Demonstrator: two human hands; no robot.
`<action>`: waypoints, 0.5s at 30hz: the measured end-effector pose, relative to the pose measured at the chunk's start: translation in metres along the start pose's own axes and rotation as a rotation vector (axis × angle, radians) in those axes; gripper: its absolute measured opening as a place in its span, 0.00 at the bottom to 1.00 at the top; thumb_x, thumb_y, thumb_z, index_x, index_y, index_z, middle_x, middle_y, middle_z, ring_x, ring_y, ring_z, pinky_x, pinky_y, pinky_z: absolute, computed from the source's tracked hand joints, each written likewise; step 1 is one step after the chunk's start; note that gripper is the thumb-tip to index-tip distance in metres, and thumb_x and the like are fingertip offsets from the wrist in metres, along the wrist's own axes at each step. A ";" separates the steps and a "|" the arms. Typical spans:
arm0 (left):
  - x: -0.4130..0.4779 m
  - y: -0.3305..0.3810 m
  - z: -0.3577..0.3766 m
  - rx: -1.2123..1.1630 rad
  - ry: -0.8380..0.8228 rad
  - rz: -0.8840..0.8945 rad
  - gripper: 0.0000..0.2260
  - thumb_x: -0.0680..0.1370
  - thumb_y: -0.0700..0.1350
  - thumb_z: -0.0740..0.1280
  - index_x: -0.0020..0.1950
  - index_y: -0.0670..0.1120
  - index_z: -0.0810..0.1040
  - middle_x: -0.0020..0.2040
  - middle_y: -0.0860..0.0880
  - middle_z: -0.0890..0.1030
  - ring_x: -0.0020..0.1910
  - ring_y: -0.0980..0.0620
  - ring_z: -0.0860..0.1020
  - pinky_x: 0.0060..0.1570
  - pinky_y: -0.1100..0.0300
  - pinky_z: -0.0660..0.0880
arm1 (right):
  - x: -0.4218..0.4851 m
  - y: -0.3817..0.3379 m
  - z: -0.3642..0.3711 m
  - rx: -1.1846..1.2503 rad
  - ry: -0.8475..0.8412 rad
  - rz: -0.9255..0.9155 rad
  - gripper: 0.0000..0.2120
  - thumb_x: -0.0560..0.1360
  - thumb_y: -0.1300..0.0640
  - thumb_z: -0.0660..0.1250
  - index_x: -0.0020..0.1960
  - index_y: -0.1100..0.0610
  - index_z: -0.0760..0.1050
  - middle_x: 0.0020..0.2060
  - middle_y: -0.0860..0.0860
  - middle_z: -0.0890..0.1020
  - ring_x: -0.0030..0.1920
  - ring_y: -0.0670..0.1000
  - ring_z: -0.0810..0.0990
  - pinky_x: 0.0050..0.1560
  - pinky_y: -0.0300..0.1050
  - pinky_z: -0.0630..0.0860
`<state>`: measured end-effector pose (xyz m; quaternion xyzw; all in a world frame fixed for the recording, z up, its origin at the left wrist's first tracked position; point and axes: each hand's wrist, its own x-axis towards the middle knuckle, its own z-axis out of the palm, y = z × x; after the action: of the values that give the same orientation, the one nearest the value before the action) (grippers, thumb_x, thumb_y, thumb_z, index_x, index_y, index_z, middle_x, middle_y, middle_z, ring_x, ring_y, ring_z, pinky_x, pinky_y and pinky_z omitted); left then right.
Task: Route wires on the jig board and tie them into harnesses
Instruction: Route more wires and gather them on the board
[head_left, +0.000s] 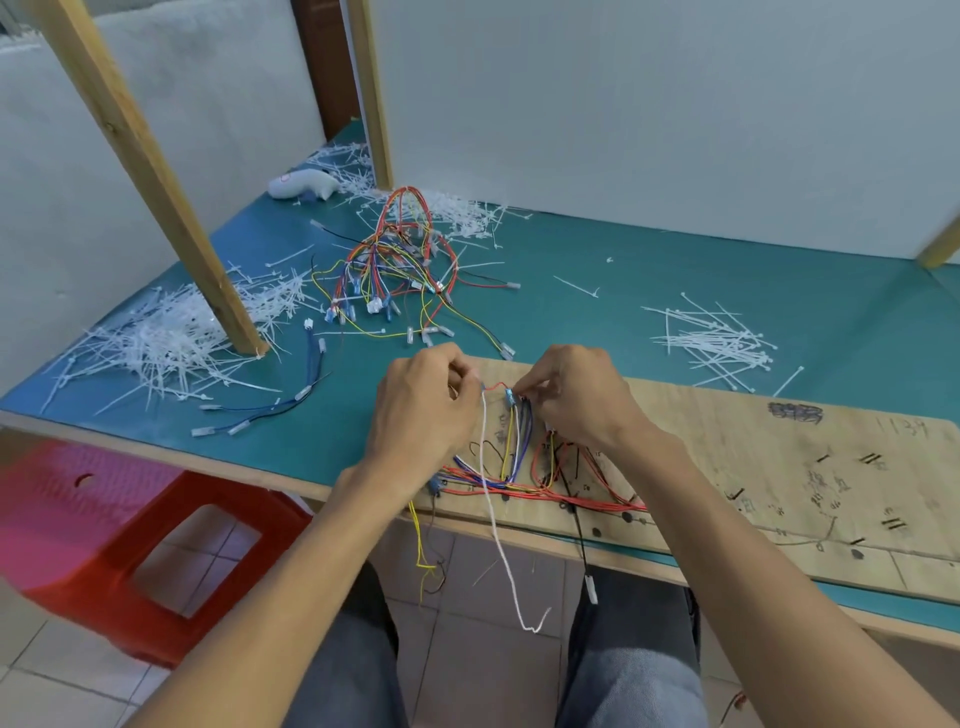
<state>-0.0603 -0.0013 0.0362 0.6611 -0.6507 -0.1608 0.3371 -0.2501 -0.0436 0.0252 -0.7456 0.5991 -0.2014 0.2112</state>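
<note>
Green-matted table (675, 270) carries a flat plywood jig board (727, 441) at its near edge, with red, blue and yellow wires (519, 452) routed on it. Left hand (421, 415) closes its grip on a long white strand (484, 441); right hand (576, 400) pinches a small blue connector (510, 397).

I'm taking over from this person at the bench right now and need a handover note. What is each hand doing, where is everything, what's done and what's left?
Left hand: pinches one end of a short red wire over the far left part of the jig board. A white cord hangs from that grip past the table edge.
Right hand: pinches the blue connector at the wire's other end.
Done: coloured wires lie routed on the board. A heap of bundled harnesses, apparently finished, sits behind it.
Left: probably seat this wire, then tie the bundle. Loose cable ties lie to the right.
</note>
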 end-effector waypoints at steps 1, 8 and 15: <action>0.003 -0.004 -0.001 0.010 -0.003 -0.008 0.06 0.80 0.46 0.70 0.44 0.48 0.83 0.37 0.53 0.84 0.39 0.47 0.83 0.45 0.47 0.81 | 0.002 0.001 0.000 -0.001 -0.006 0.002 0.16 0.75 0.65 0.70 0.49 0.47 0.90 0.47 0.45 0.87 0.49 0.51 0.83 0.48 0.51 0.82; 0.013 -0.030 -0.004 -0.066 -0.105 -0.167 0.05 0.79 0.44 0.71 0.43 0.50 0.82 0.37 0.53 0.86 0.40 0.54 0.85 0.46 0.49 0.84 | 0.006 -0.002 -0.006 -0.018 -0.082 0.028 0.13 0.76 0.61 0.70 0.50 0.45 0.89 0.49 0.46 0.87 0.51 0.51 0.82 0.53 0.53 0.82; 0.015 -0.039 -0.008 -0.016 -0.171 -0.155 0.08 0.82 0.40 0.70 0.44 0.49 0.82 0.37 0.54 0.86 0.40 0.57 0.84 0.43 0.60 0.80 | -0.059 -0.047 0.021 -0.152 0.187 -0.039 0.15 0.78 0.38 0.66 0.46 0.47 0.84 0.45 0.46 0.80 0.54 0.53 0.74 0.52 0.53 0.71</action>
<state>-0.0247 -0.0170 0.0199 0.6907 -0.6227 -0.2472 0.2721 -0.2123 0.0244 0.0317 -0.7491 0.6150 -0.2279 0.0932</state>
